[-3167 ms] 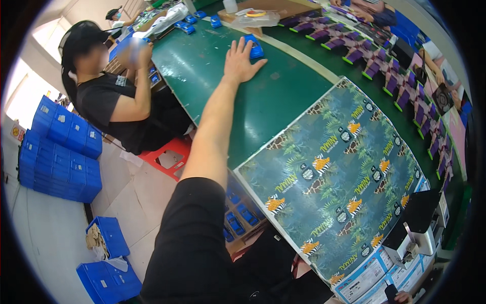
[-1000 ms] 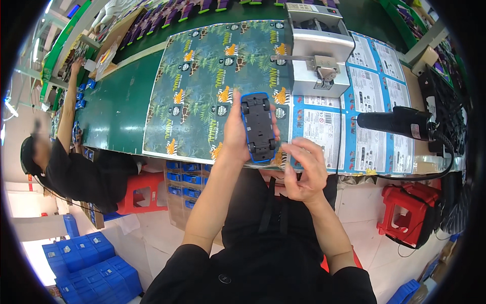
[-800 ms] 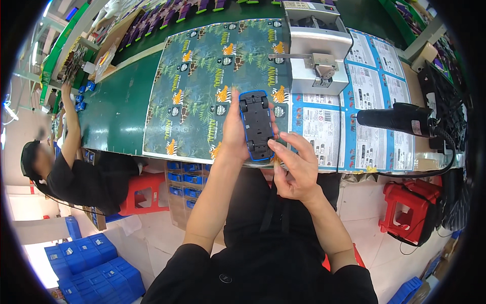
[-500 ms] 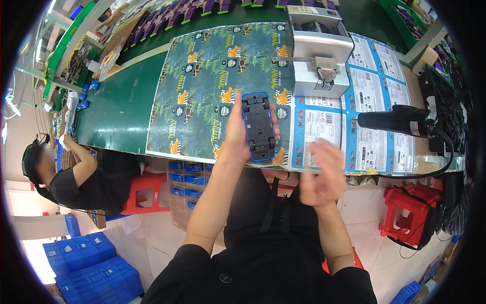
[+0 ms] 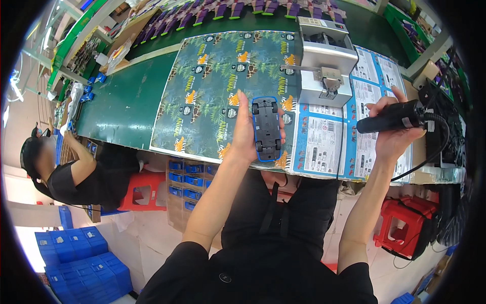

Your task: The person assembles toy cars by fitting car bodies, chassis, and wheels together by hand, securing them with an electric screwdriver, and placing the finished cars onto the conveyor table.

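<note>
At the near edge of the surface (image 5: 121,101), the left hand (image 5: 246,133) has its fingers clamped on one blue-edged toy car (image 5: 267,129), underside up, four wheels (image 5: 275,107) showing, long axis pointing away from the body; front end unclear. Rightward, the right hand (image 5: 392,139) surrounds one black tool (image 5: 391,117); whether its fingers clamp, I cannot tell. Beyond stands one silver machine (image 5: 325,55).

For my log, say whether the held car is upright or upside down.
Upside down: the car in the left hand shows its black underside and wheels to the camera.
</note>
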{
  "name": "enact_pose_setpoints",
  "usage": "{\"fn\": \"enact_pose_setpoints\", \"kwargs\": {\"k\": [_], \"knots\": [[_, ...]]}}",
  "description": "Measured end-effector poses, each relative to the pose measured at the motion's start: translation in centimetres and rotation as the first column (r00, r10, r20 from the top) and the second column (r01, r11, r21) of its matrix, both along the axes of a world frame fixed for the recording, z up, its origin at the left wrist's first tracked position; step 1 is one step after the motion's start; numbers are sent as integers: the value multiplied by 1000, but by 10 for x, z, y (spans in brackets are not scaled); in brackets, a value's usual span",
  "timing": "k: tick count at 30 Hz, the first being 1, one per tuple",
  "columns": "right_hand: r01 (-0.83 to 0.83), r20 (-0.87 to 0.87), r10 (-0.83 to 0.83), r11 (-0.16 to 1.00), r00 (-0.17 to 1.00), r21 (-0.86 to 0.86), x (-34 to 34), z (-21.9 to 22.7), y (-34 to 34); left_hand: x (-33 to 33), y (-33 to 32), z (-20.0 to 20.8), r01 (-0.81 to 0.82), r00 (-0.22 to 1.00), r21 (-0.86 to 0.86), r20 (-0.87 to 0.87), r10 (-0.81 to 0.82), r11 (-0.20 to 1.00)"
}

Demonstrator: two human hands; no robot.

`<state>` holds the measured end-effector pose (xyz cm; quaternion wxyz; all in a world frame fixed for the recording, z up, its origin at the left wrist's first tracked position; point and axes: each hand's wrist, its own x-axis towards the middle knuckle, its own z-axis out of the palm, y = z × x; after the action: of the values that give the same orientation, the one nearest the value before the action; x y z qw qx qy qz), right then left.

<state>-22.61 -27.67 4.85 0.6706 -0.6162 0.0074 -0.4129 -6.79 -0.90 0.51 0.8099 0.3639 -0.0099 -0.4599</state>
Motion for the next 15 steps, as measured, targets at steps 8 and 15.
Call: {"fn": "enact_pose_setpoints", "kwargs": {"k": [8,15], "knots": [[-138,-88,139,990,986,24,7,8,-14,-3,-8,-5,56,998,1,11,-56,998],[-199,-142,196,980,970,-8,37,5,4,-7,6,-4,8,997,-16,81,-6,1000]]}}
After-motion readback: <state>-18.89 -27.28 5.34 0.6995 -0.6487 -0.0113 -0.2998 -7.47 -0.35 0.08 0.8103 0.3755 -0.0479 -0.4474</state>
